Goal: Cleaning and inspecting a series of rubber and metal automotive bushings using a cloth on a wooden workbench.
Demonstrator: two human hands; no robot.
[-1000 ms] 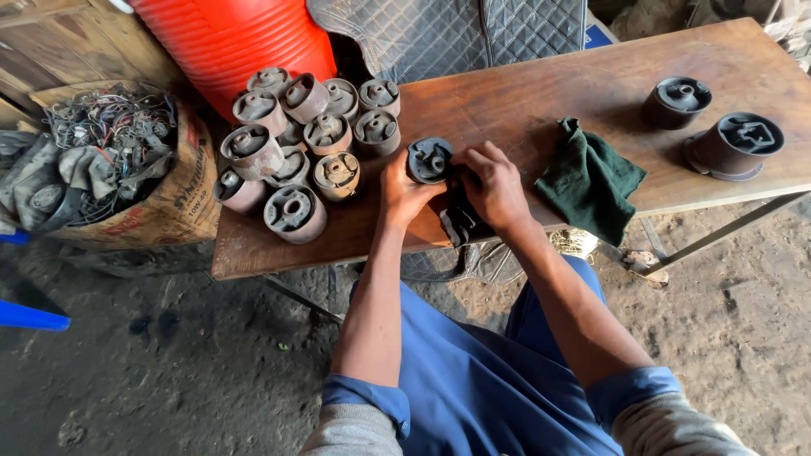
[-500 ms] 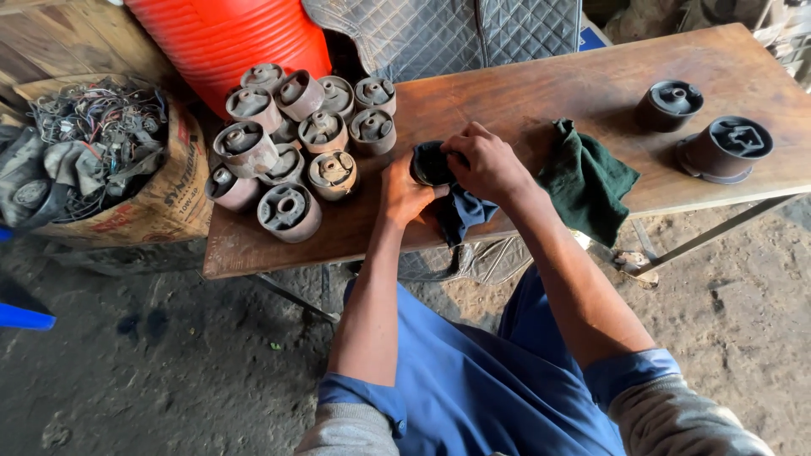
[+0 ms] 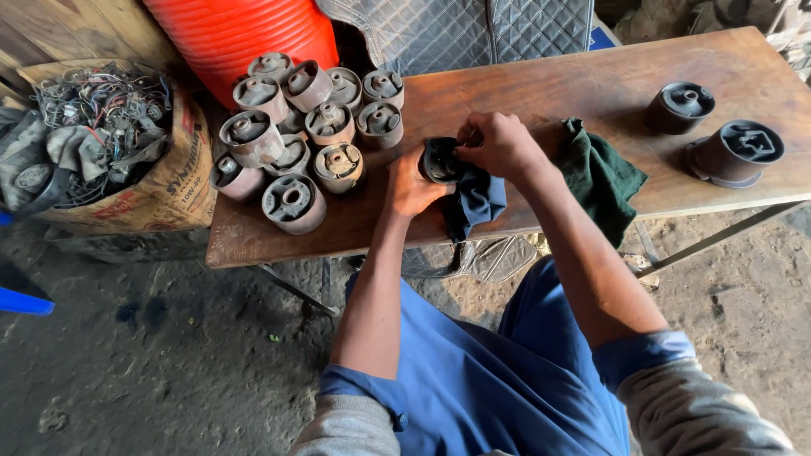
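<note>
**Bushing wiped with a cloth over the workbench**

A round black rubber bushing (image 3: 439, 160) sits between both hands just above the near edge of the wooden table (image 3: 541, 93). The left hand (image 3: 411, 187) cups it from the side, fingers wrapped around its body. The right hand (image 3: 498, 143) is clenched on a dark blue cloth (image 3: 477, 201), pressing it against the bushing's top; the rest of the cloth hangs down over the table edge. Just beside the right wrist lies a crumpled green rag (image 3: 598, 173). To the left, a pile of rusty, dusty bushings (image 3: 296, 127) crowds the table end, below a red barrel (image 3: 245, 34). Two darker bushings (image 3: 714, 131) stand well apart at the right end. A cardboard box of tangled wires (image 3: 110, 135) stands on the ground beside the table.
</note>
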